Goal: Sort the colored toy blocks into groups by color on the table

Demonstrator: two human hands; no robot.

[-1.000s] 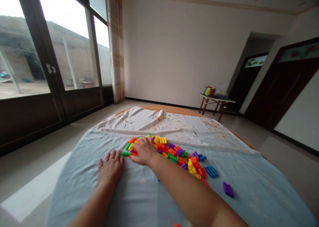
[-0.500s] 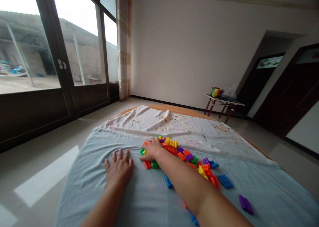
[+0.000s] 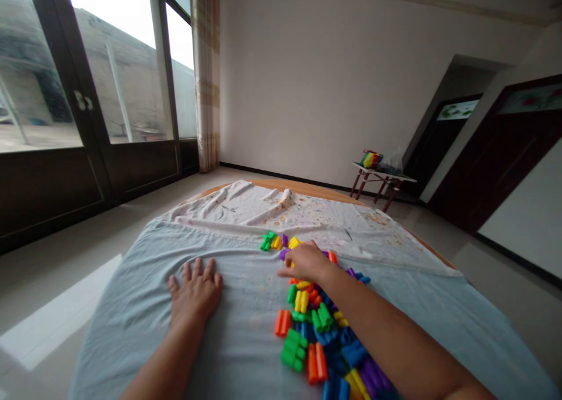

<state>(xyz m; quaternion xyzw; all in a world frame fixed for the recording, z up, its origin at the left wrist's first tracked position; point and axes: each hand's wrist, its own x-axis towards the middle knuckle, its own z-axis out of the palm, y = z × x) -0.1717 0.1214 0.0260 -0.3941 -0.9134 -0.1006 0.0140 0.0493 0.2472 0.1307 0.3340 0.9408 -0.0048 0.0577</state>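
Blocks [image 3: 322,318] spread closer than before, right hand [image 3: 307,262] shifted rightward

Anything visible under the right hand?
Blocks peek out around the right hand: purple and yellow on its far side, orange and yellow on its near side. Whatever lies directly beneath is covered; can't tell.

The right forearm [image 3: 386,321] obscures part of the plastic block pile [image 3: 324,317], whose near end is cut off by the lower edge; the clear bag's [image 3: 394,163] contents are too small to identify.
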